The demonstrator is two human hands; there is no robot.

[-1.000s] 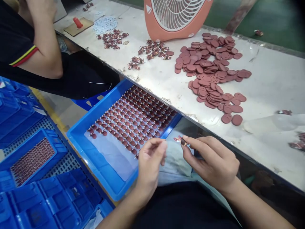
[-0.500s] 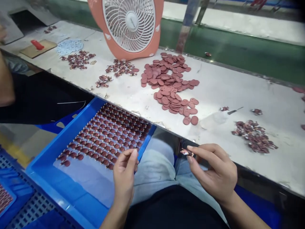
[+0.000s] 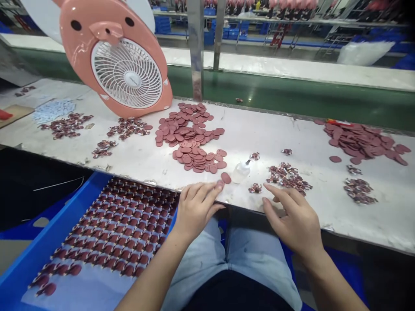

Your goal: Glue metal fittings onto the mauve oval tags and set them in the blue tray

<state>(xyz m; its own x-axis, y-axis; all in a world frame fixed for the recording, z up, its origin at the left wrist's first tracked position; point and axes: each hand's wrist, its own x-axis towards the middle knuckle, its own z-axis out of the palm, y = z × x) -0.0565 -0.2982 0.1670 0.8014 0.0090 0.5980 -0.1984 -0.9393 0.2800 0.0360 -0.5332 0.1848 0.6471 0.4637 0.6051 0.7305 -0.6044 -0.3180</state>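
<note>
The left hand (image 3: 196, 209) lies palm down over the near edge of the counter (image 3: 256, 131), its fingers stretched forward together and its thumb a little apart. That grip is loose, with nothing visible in it; the index fingertip reaches the near rim of a single reddish-brown disc (image 3: 226, 178), though whether it presses on it or rests just beside it is hard to tell from this angle. The right hand (image 3: 293, 218) has thumb and index finger parted, a fairly narrow grip with nothing between the tips. Just beyond them, to the left, a small brown-and-white piece (image 3: 255, 188) lies on the counter.

Between the disc and that piece, slightly farther back, a clear bottle (image 3: 241, 172) leans with its dark thin nozzle pointing to the upper right. A pile of similar pieces (image 3: 288, 177) sits behind the right hand's fingers. One disc heap (image 3: 191, 142) spreads in front of a coral fan (image 3: 129, 77) (it has a moulded animal face), and another heap (image 3: 363, 140) lies at the far right.

Below the counter on the left, a blue tray (image 3: 48, 242) holds close rows of disc-and-piece assemblies (image 3: 126, 229) on a pale sheet (image 3: 84, 289).
</note>
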